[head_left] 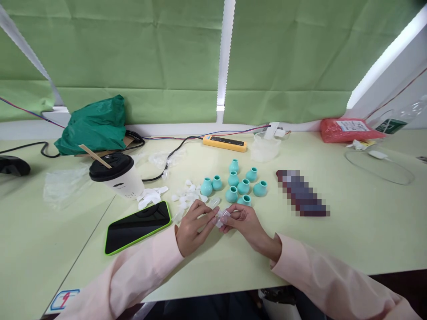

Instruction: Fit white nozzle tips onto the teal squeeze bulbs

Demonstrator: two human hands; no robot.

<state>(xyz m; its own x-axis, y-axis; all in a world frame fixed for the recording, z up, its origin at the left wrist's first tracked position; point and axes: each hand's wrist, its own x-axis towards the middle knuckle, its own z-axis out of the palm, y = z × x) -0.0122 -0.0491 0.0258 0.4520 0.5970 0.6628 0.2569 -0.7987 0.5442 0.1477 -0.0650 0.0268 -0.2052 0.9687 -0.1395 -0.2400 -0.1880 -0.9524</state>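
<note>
Between my fingertips is a small clear plastic piece [223, 217], its exact kind too small to make out. My left hand [196, 226] pinches at its left side, and my right hand [245, 224] grips it from the right with thumb and fingers. Just beyond my hands stand several small turquoise vase-shaped pieces [243, 186] with open round necks. A scatter of small white translucent pieces [187, 198] lies left of them, close to my left hand. Another clear piece [214, 202] lies by my left fingertips.
To the left are a phone [138, 227] with a green edge and a lidded paper cup [115, 175] with a wooden stick. Behind lie a green bag [93, 126], a yellow power strip [225, 143] and cables. At right are a blurred-out dark object [302, 194] and a red package [347, 130].
</note>
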